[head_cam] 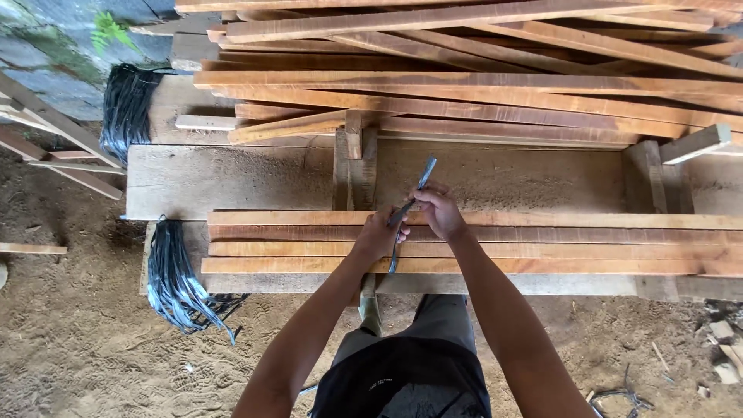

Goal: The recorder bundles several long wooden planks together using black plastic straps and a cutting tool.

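A dark strap (410,203) is being gripped by both closed hands, left hand (378,236) low, right hand (436,213) high, so it is being kept taut over the bundled wooden slats (542,241) on the worktop (232,182); spare straps (174,282) are being kept hanging nearby.

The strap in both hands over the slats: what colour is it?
Dark blue-grey strap, seen best in the head view, pinched between left hand and right hand.

Arms: bare to beyond the elbow, no sleeves in view
Hands (410,224): bare, no gloves
Top: black garment (402,383), small pale print, lower centre
Legs: grey-green trousers (441,321)
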